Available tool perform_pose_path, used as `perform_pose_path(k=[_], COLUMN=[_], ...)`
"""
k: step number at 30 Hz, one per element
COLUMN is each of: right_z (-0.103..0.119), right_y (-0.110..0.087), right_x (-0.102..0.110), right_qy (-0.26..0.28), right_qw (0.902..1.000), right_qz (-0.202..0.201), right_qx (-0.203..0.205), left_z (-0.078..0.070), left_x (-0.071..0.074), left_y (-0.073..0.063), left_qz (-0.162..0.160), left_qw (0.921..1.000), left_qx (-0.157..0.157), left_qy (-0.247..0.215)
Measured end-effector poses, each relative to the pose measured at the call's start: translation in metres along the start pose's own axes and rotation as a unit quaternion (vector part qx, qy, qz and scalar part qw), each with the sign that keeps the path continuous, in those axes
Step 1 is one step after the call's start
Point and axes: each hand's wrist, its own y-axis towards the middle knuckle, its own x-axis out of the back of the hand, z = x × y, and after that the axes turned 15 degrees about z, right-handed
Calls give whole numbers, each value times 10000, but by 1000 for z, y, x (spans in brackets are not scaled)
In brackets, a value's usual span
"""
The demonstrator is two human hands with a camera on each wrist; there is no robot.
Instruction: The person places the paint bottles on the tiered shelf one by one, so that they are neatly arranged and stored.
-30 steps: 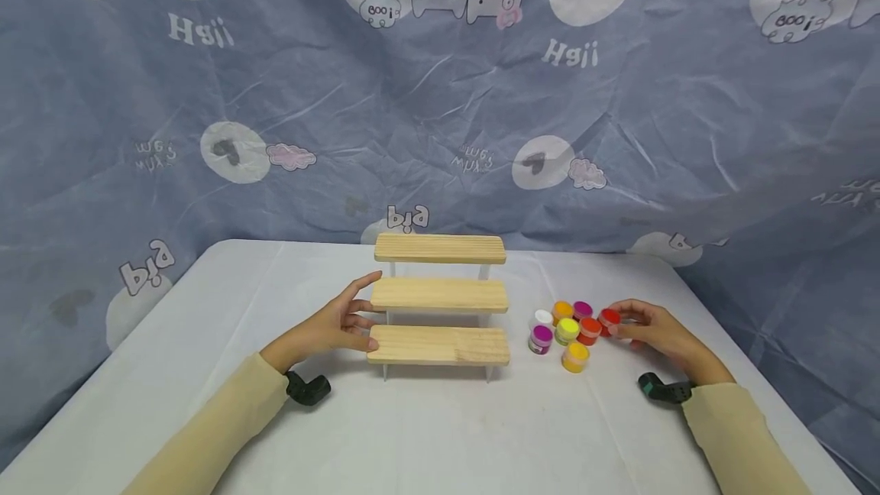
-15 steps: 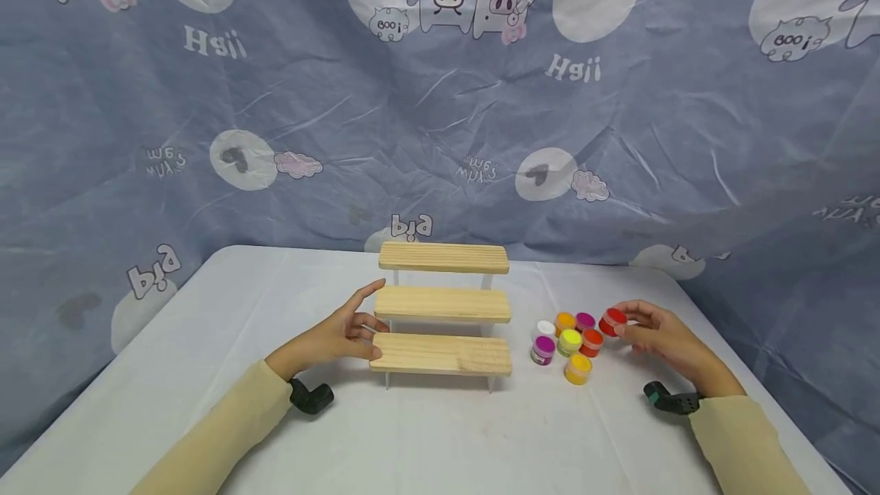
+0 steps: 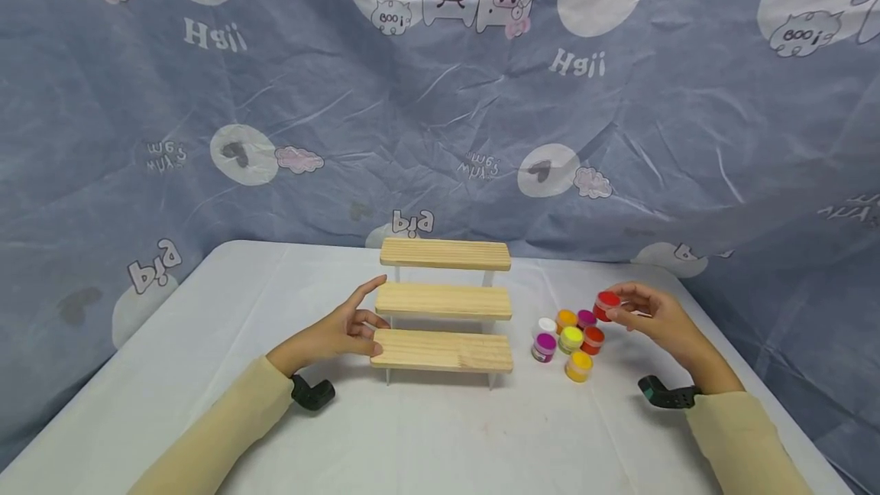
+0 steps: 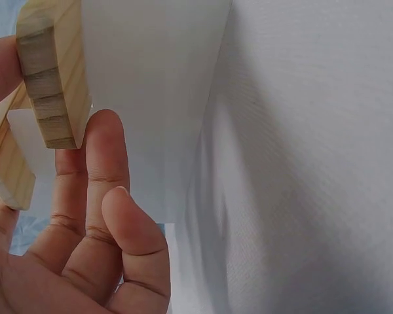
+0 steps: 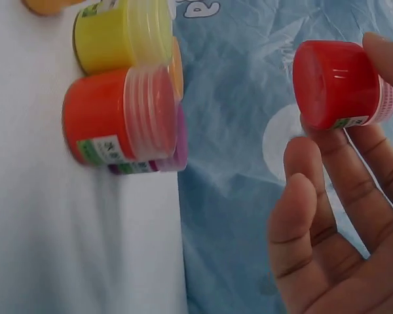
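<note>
My right hand (image 3: 649, 318) pinches a small red paint jar (image 3: 607, 305) between thumb and fingers, raised off the table. In the right wrist view this red jar (image 5: 337, 85) has a clear lid and a small label. A three-tier wooden display stand (image 3: 443, 301) with pale upright supports stands at mid-table. My left hand (image 3: 344, 333) grips its left end. Its thumb is on the lowest board (image 4: 69, 78), other fingers lie under and behind that board, and the index finger reaches up to the middle board.
Several paint jars cluster right of the stand: a purple jar (image 3: 544, 347), white jar (image 3: 547, 325), yellow jar (image 3: 571, 339), orange-red jar (image 3: 593, 340) and amber jar (image 3: 579, 366) among them. A patterned blue-grey cloth (image 3: 440, 98) hangs behind the white table (image 3: 426, 441).
The right hand has lifted the red jar off the table beside the cluster and brought it slightly up and left. The left hand stays on the stand; the head view has shifted slightly.
</note>
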Motion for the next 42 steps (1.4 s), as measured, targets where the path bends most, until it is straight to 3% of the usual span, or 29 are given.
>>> perform_pose_path(k=[8,15,24,42], right_z=[29,57,88,124], right_y=[2,11,27,65], right_x=[-7,-17,-33,-66], right_qy=[-289,-485,-602,39], right_qw=[9984,9934,9891,9887], right_qz=[-73,102,269,589], right_qx=[490,1034,1313,1375], left_z=[-3,-5,-5,-1], left_x=[2,3,3,3], left_y=[2,1,0,1], left_qz=[24,-11,-11,77], left_qw=[10000,10000,9999,9999], left_qx=[-2,31,52,50], left_qy=[-7,-88,-126,-79])
